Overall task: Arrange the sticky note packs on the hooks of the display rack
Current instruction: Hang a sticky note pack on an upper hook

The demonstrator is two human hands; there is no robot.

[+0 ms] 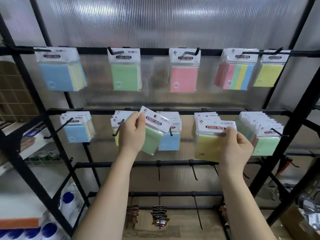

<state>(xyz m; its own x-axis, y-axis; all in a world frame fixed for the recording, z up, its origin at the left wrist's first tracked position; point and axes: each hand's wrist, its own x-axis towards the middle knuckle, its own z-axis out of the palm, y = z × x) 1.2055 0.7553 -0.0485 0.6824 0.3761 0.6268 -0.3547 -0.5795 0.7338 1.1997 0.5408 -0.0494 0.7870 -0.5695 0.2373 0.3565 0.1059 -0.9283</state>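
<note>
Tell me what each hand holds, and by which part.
The left hand holds a tilted green pack by its white header card. The right hand holds a yellow pack just under its white header card.

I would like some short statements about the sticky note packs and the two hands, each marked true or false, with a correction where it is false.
1. The left hand holds a tilted green pack. True.
2. The right hand holds a pink pack. False: it pinches a yellow pack at its header card.
3. On the top rail, the pink pack hangs to the right of a green pack. True.
4. All hooks on the third rail carry packs. False: the visible hooks there are bare.
5. Both hands work at the top rail. False: they are at the middle rail.
</note>
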